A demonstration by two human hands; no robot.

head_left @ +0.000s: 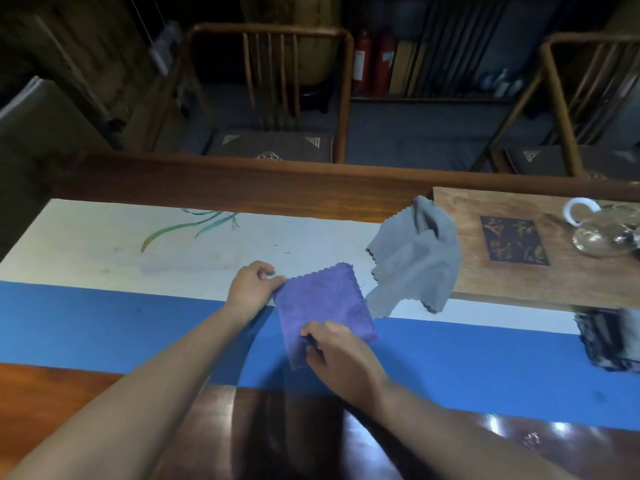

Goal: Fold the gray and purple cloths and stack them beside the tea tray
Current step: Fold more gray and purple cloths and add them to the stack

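Purple cloth (323,303): soft, limp — take its corners.
Hands: left hand (251,289) pinches one corner, right hand (337,351) another.
Gray cloth (415,258): crumpled over the tea tray (502,282) edge.

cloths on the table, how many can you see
2: a purple terry cloth pinched by both hands on the blue runner, and a crumpled gray cloth draped over the wooden tea tray's left edge. Others may be hidden.

Purple cloth (323,299); gray cloth (417,258); blue-white runner (138,323).
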